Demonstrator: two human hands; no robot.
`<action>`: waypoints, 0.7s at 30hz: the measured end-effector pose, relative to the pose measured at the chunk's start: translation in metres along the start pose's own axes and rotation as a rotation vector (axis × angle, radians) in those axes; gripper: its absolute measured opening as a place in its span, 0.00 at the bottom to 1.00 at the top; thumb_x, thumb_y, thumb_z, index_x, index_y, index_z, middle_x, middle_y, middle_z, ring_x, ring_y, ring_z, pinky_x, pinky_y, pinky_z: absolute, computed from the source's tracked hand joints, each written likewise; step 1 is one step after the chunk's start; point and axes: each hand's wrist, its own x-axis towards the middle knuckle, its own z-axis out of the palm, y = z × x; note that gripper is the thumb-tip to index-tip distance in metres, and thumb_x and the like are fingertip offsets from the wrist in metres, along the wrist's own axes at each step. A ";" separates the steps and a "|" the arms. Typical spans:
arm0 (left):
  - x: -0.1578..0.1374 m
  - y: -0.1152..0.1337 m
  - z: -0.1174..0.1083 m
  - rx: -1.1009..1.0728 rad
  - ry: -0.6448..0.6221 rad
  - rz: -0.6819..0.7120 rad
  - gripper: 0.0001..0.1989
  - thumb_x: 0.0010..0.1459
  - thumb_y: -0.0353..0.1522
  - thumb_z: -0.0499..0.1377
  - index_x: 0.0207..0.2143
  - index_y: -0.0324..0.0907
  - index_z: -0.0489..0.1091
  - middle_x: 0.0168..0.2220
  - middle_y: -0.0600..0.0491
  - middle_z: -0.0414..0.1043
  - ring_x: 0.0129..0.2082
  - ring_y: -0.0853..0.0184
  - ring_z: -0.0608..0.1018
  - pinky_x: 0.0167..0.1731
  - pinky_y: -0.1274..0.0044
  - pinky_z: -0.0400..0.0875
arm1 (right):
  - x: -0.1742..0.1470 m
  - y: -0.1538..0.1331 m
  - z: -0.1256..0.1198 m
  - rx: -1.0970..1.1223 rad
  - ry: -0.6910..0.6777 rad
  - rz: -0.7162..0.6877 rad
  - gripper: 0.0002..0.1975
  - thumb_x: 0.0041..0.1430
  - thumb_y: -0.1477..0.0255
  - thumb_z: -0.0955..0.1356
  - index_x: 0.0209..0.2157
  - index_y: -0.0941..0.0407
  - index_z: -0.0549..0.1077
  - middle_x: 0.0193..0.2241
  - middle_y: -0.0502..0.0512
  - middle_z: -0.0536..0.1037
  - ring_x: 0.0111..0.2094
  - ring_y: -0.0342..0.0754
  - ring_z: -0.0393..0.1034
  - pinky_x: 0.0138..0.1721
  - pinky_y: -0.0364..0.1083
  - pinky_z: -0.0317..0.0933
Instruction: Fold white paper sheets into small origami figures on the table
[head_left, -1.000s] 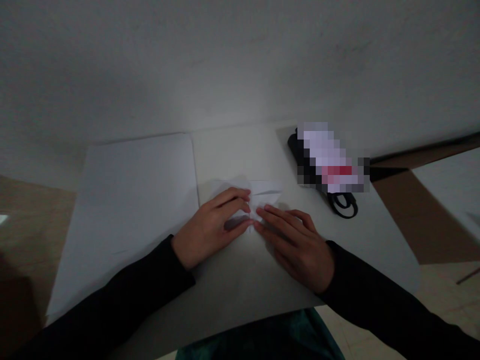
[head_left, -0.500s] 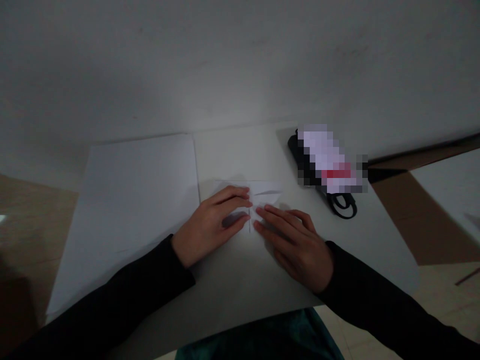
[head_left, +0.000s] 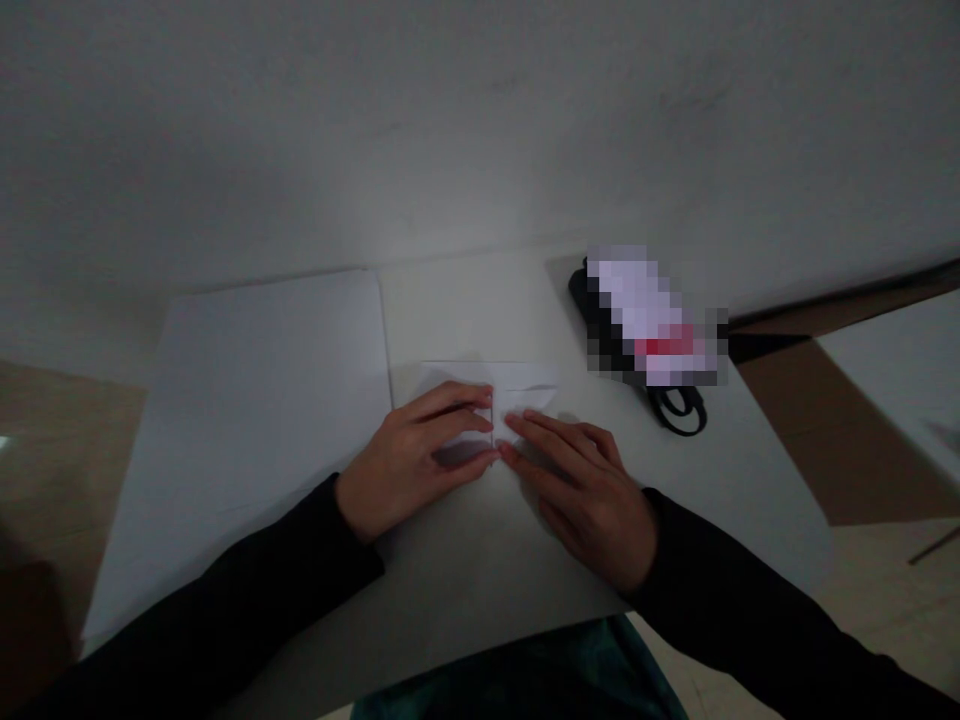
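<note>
A small folded sheet of white paper (head_left: 525,376) lies on the white table, with a straight edge or crease running down its middle. My left hand (head_left: 420,445) rests on its left half, fingers apart and fingertips along that middle line. On the right half lies my right hand (head_left: 585,475), its fingers stretched out and pressing flat on the paper. The thumb of my left hand and a fingertip of my right nearly meet at the paper's lower end. Both hands cover much of the sheet.
A stack of large white paper (head_left: 270,380) lies at the left of the table (head_left: 465,300). At the back right sits a black item with a strap (head_left: 682,410), its top blurred out. A wall (head_left: 450,120) rises behind the table.
The view has shifted slightly. My left hand's fingers have slid a little down along the middle line, and the two hands' lower fingertips have come closer together.
</note>
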 end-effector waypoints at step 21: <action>-0.010 0.003 -0.002 0.317 -0.050 0.039 0.09 0.58 0.33 0.59 0.41 0.43 0.73 0.52 0.52 0.71 0.49 0.63 0.72 0.48 0.68 0.70 | 0.005 0.008 0.002 0.182 0.022 -0.056 0.19 0.61 0.83 0.59 0.52 0.61 0.70 0.57 0.66 0.67 0.63 0.53 0.54 0.56 0.56 0.61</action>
